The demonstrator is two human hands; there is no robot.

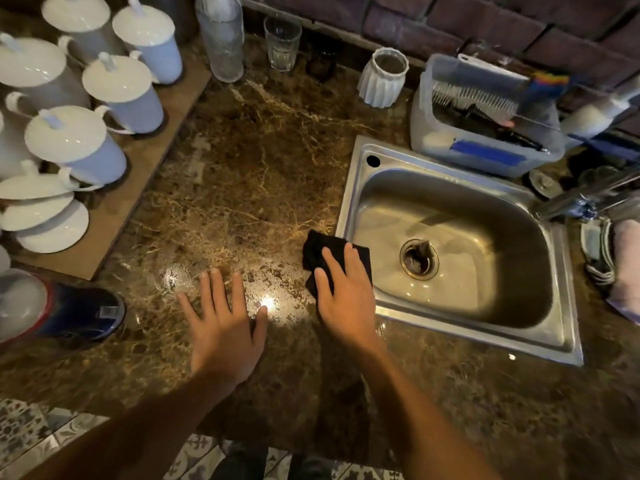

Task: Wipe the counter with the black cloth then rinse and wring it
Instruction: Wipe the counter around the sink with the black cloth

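Note:
The black cloth [317, 252] lies flat on the brown marble counter [242, 174], at the left rim of the steel sink [349, 202]. My right hand [343, 292] presses down on the cloth with straight, spread fingers. My left hand [225, 327] rests flat on the bare counter to the left of it, fingers spread, holding nothing. Wet streaks and a bright light reflection show on the counter between the two hands.
Several white lidded mugs [110, 95] and saucers stand on a wooden board [114, 209] at left. A glass [282, 43], a tall jar [221, 36] and a white ribbed vase [382, 77] line the back. A tub of brushes [485, 116] and the tap [588, 195] sit behind the sink.

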